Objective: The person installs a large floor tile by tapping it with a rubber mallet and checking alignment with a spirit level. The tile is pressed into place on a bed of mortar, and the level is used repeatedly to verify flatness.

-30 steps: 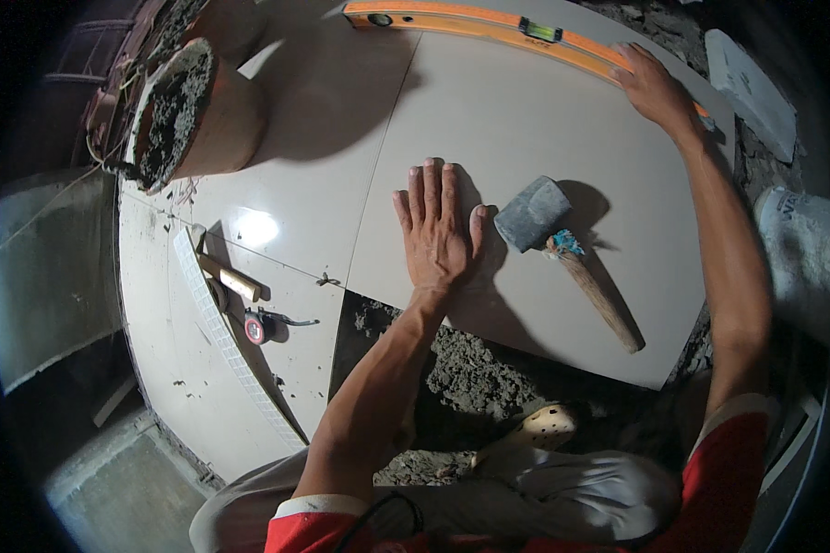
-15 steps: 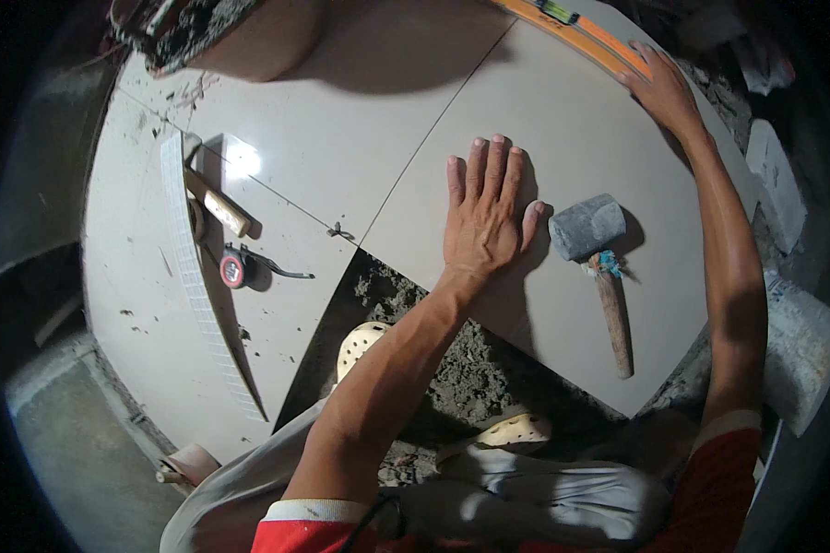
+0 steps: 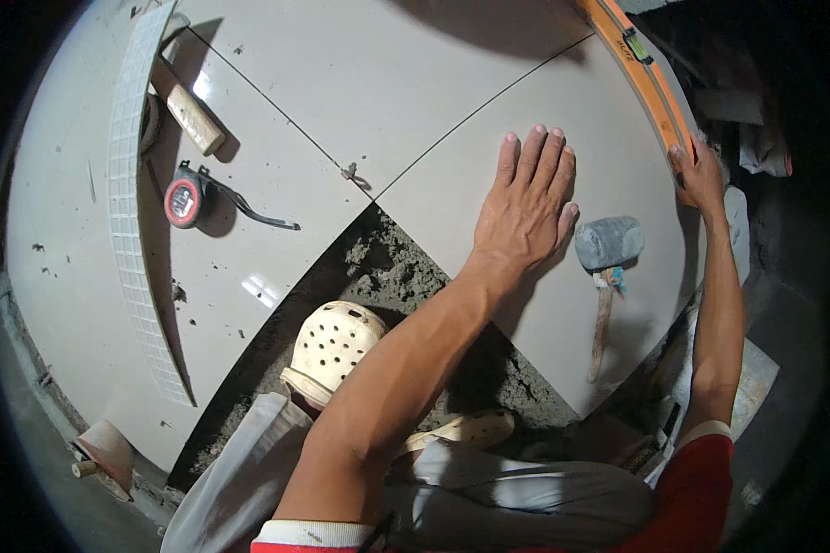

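Note:
My left hand (image 3: 528,203) lies flat on a pale floor tile (image 3: 609,147), its fingers stretched out away from me. At the far right edge of that tile, my right hand (image 3: 700,178) grips the near end of an orange spirit level (image 3: 650,88). The level lies along the tile's edge; its green vial shows partway along it. Just right of my left hand rests a rubber mallet (image 3: 609,243) with a grey head and a wooden handle pointing toward me.
A red-faced tape measure (image 3: 183,201), a wooden-handled tool (image 3: 189,112) and a white gridded strip (image 3: 131,212) lie on the left tiles. Rough mortar (image 3: 392,253) fills the gap by my cream clogs (image 3: 335,343). A whitish bag-like thing (image 3: 747,387) stands at the right.
My view has shifted, and the bucket at the top has left it. My right hand and the level's near end have come closer to me. The left hand stays flat on the tile.

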`<state>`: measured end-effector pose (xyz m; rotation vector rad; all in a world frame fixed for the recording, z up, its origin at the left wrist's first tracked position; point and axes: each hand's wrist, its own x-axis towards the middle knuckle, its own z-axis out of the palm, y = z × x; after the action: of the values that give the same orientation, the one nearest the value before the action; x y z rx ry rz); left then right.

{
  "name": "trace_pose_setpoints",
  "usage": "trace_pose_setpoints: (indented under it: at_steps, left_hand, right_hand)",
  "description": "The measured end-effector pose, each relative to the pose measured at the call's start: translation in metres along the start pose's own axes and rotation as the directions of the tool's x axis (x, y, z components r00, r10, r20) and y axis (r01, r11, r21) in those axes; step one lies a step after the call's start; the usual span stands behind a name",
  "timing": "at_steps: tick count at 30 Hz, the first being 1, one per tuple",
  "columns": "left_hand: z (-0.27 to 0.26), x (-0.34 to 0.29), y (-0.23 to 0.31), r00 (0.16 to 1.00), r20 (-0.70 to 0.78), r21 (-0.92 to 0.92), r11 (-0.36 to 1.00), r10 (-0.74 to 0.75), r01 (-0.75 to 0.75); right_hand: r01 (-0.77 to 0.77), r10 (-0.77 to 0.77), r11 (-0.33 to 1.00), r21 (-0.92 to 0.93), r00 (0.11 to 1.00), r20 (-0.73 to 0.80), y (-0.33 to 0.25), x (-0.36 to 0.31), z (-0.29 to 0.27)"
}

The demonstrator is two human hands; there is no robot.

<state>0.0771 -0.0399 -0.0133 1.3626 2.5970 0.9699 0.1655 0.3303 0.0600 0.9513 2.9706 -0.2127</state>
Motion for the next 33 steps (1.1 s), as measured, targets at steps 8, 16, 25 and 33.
trace_pose_setpoints:
  at_steps: [8, 16, 25, 33]
  left_hand:
    - [-0.004, 0.001, -0.001, 1.0, 0.006, -0.036, 0.999, 0.007, -0.007]
    - [-0.005, -0.004, -0.002, 0.999, -0.009, -0.025, 0.998, 0.054, -0.054]
    - [-0.059, -0.047, -0.036, 0.973, 0.228, 0.103, 0.992, 0.046, -0.071]
    - [-0.08, -0.022, -0.075, 0.993, 0.017, 0.327, 0.939, -0.114, 0.102]
  right_hand:
    - [0.058, -0.067, 0.983, -0.174, 0.997, -0.046, 0.012, 0.004, 0.004]
    - [-0.046, 0.045, 0.994, -0.099, 0.999, -0.013, -0.01, -0.002, 0.001]
    - [0.054, -0.066, 0.99, -0.129, 0.994, -0.084, -0.014, -0.013, 0.013]
    - [-0.057, -0.024, 0.962, -0.267, 0.957, -0.29, 0.022, -0.057, 0.004]
